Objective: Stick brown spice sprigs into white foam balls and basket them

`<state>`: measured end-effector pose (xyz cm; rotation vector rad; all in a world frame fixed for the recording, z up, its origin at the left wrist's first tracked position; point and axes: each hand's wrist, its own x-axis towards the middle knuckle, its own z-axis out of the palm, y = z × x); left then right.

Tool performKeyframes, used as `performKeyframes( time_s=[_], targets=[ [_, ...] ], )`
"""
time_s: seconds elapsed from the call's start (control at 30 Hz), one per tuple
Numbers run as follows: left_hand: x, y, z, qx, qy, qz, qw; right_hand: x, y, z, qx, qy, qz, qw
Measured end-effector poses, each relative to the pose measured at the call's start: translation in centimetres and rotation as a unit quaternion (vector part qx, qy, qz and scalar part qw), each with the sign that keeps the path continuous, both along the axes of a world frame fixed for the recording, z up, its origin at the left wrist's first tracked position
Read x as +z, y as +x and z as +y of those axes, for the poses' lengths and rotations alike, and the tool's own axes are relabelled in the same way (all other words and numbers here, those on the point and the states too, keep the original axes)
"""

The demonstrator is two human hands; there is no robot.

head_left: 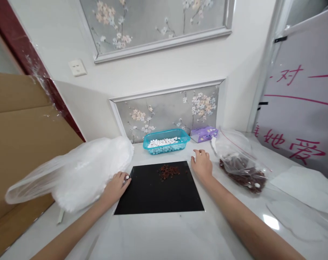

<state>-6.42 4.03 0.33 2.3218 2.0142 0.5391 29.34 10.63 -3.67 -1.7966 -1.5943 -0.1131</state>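
Observation:
A black mat [158,195] lies on the white counter with a small heap of dark reddish-brown bits [169,171] near its far edge. My left hand [116,186] rests at the mat's left edge, fingers curled, pinching a small white bead at the fingertips. It sits beside a big clear bag of white material [79,173]. My right hand [202,164] rests at the mat's far right corner, fingers bent down on the counter, nothing visible in it.
A turquoise tray [180,146] of white beads stands behind the mat. A purple packet [203,133] lies to its right. A zip bag of dark reddish pieces [242,169] sits right of my right hand. White sheets [301,187] lie far right; cardboard [20,137] stands left.

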Motion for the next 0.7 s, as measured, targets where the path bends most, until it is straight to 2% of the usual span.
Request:
performKeyframes(
  time_s=[0.1,0.23,0.37,0.43,0.5,0.63,0.7],
  targets=[
    [-0.2,-0.2,-0.1,0.036,-0.023,-0.046,0.998,-0.7,0.3,0.3,0.01,-0.043,-0.007,0.999],
    [0.4,0.0,0.1,0.039,-0.065,-0.137,0.988,-1.0,0.3,0.2,0.033,-0.062,-0.008,0.997],
    [1.3,1.9,-0.2,0.052,-0.09,-0.285,0.953,-0.3,0.2,-0.1,0.046,-0.036,0.001,0.998],
    [1.7,4.0,-0.5,0.066,-0.114,-0.38,0.915,0.4,-0.4,-0.5,0.066,-0.005,0.006,0.998],
    [2.0,6.5,-0.9,0.07,-0.174,-0.472,0.861,1.3,-1.5,-1.1,0.101,0.033,0.009,0.994],
    [2.2,11.3,-1.4,0.063,-0.371,-0.578,0.724,2.5,-4.6,-3.0,0.199,0.106,0.009,0.974],
    [2.0,13.0,-1.5,0.066,-0.432,-0.608,0.662,2.6,-5.8,-4.0,0.248,0.13,0.011,0.96]
  ],
)
